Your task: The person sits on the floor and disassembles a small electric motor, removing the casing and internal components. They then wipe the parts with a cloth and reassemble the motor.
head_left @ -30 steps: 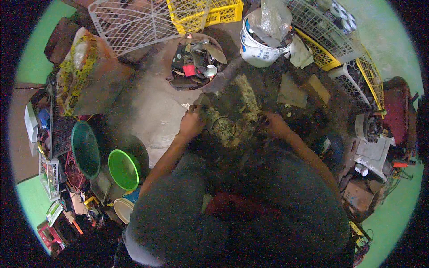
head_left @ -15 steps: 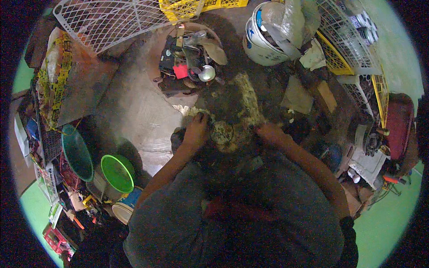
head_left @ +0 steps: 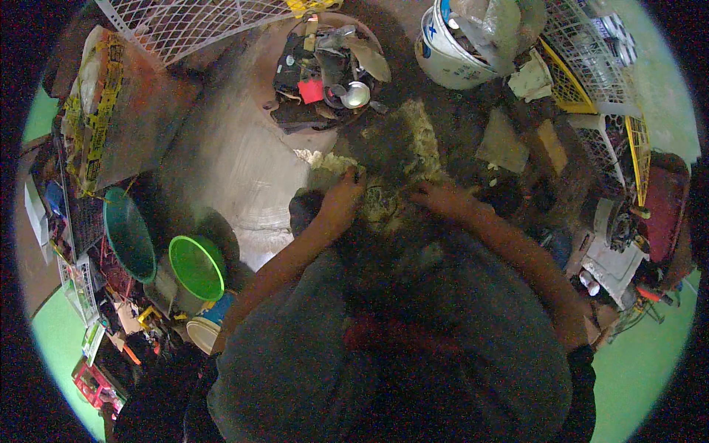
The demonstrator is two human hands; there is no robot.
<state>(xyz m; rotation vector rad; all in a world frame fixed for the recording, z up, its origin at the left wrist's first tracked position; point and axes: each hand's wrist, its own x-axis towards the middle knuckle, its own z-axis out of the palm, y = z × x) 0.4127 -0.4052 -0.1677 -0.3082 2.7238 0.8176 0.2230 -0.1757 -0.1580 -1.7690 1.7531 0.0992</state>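
Observation:
My left hand (head_left: 344, 201) is closed, its curled fingers at the left side of a dim, round, mottled piece (head_left: 382, 201) on the ground between my knees. What those fingers hold, if anything, is too dark to make out. On the other side my right hand (head_left: 445, 200) has its fingers bent and drawn together, the tips close to the round piece. Whether they touch it is unclear. A pale, crumbly strip (head_left: 422, 140) runs along the dark ground just beyond my hands, and a shorter crumbly patch (head_left: 325, 159) lies beside my left hand.
Ahead stands a round tub (head_left: 272, 100) heaped with mixed parts and a small metal bowl (head_left: 356, 94). A white bucket (head_left: 459, 68) stands far right, near plastic crates (head_left: 567, 77). A lime-green basin (head_left: 196, 267) and a teal basin (head_left: 127, 235) are at left.
The view has shifted slightly, so the surroundings sit higher in it. My right hand has moved inward, nearer the round piece and my left hand. Both hands stay low beside it.

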